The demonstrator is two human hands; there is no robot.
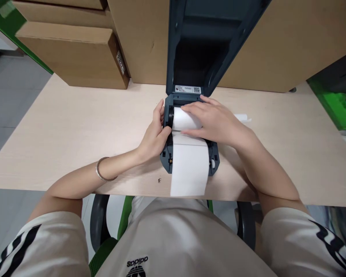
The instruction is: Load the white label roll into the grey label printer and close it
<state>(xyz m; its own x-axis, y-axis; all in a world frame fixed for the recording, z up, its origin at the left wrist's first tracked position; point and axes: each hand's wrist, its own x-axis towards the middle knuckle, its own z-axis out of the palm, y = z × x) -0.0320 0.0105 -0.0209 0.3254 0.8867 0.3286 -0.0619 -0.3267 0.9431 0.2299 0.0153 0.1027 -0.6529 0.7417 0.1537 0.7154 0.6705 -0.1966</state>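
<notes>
A dark label printer [166,159] stands on the table with its lid [210,27] tilted up and back. Inside lies a white label roll [183,118], and a strip of its labels [189,169] runs out over the printer's front and past the table edge. My left hand [155,136] grips the printer's left side, thumb on the inner rim and fingers along the outside. Across the roll lies my right hand [216,119], its thumb on the near side and fingers on the far side. That hand hides the roll's right end and part of the printer's right side.
Behind the printer stands a large cardboard box [150,46], with a smaller carton [72,57] at the left. A rolled white paper piece [242,117] lies to the right, partly behind my right hand. A chair armrest [100,221] sits below the table's front edge.
</notes>
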